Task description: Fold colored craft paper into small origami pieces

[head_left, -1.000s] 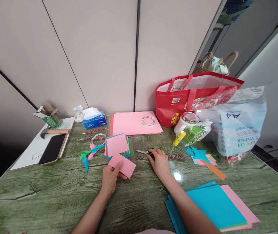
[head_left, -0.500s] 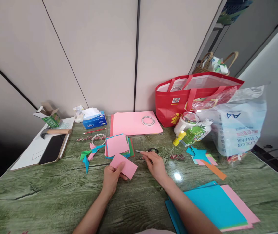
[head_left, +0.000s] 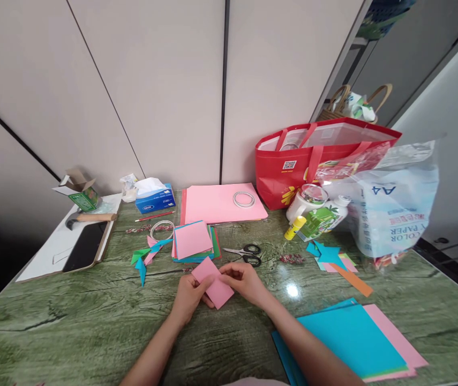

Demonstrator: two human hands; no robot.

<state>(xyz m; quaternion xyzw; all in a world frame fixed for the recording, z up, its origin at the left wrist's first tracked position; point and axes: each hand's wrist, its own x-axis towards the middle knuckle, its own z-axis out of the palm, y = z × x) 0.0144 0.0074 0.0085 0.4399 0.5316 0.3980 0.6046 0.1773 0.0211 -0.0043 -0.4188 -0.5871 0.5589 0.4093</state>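
Note:
Between my hands is a small pink paper [head_left: 219, 294], held tilted above the green table. My left hand [head_left: 190, 295] grips its left side, thumb on top and fingers beneath. At its right edge my right hand [head_left: 247, 281] pinches the paper between thumb and fingers. Just beyond lies a stack of small colored paper squares [head_left: 193, 239], pink on top. Black-handled scissors [head_left: 248, 252] rest on the table past my right hand, blades pointing left. Folded blue, green and pink paper pieces [head_left: 148, 254] lie to the left of the stack.
Large blue and pink sheets [head_left: 353, 338] lie under my right forearm. A glue stick [head_left: 295, 228], a red bag [head_left: 277, 177] and a plastic paper bag [head_left: 393, 214] stand at right. At left are a tissue box [head_left: 155, 199], a hammer [head_left: 92, 217] and a phone [head_left: 86, 246].
My right hand has moved left from the scissors and taken hold of the pink paper. The paper has turned, and the scissors are now uncovered.

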